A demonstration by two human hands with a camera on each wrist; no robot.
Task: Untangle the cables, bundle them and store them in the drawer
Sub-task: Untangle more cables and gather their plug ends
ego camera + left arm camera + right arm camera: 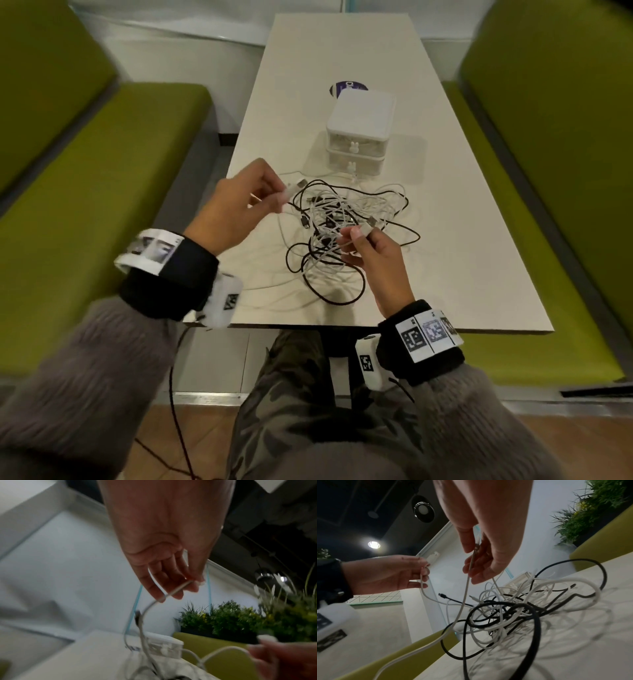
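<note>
A tangle of white and black cables (342, 229) lies on the pale table (462, 240), in front of a small white two-drawer box (359, 133) with both drawers closed. My left hand (279, 193) is raised left of the tangle and pinches one white cable near its plug (297, 185). The left wrist view shows that cable (176, 589) across my left hand's fingertips (192, 586). My right hand (358, 236) hovers over the tangle's near side and pinches a white cable just behind its USB plug (369, 224). From the right hand (476, 555) the cable (465, 595) hangs down.
Green benches (102, 205) flank the table on both sides. A dark round sticker (346, 88) lies behind the drawer box. The table's near edge (376, 329) is just above my lap. Plants (240, 619) stand behind the right bench.
</note>
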